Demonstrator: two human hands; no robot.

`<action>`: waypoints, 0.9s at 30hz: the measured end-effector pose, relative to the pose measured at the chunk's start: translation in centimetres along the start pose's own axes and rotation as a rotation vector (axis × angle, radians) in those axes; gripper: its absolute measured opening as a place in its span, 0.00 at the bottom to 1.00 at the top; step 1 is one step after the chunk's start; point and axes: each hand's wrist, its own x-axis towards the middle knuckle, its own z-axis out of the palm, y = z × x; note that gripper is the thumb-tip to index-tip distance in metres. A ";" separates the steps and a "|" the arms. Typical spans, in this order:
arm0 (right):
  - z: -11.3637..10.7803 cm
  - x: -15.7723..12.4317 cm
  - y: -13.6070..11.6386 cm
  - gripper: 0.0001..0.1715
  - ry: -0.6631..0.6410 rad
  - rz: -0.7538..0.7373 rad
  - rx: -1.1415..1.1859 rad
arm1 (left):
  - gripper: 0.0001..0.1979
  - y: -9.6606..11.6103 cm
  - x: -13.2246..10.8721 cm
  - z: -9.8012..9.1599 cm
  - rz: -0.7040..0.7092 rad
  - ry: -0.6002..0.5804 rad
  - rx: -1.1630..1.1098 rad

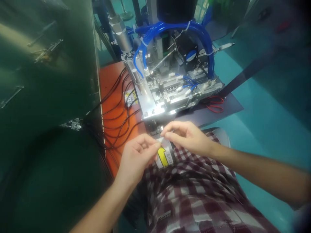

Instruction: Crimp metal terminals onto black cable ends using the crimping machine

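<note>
My left hand (138, 152) is closed in a pinch, its thumb and forefinger meeting at a tiny pale piece (161, 139) too blurred to identify. Just to the right, my right hand (188, 137) is also pinched, with its fingertips at that same piece; which hand bears it is unclear. Below the fingertips lies a white label with a yellow arrow (164, 157). Beyond both hands stands a metal machine assembly (175, 94) with blue air tubes (160, 29) arching over it.
Black cables (122, 118) cross the orange plate (111, 81) to a bundle of connectors (74, 124) on the dark green surface (48, 181) at left. A red wire loop (215, 108) lies beside the machine. A metal cylinder (120, 35) rises behind.
</note>
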 end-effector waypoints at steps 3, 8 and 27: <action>1.2 -0.2 0.4 0.08 0.055 0.020 0.080 | 0.11 -0.2 0.2 -0.1 0.028 0.019 0.031; 2.5 0.6 0.4 0.09 0.149 -0.013 0.175 | 0.08 -0.7 0.4 0.0 0.238 0.128 0.249; 3.0 1.1 1.7 0.10 0.339 -0.073 0.032 | 0.12 0.8 2.3 -0.1 0.062 -0.009 0.067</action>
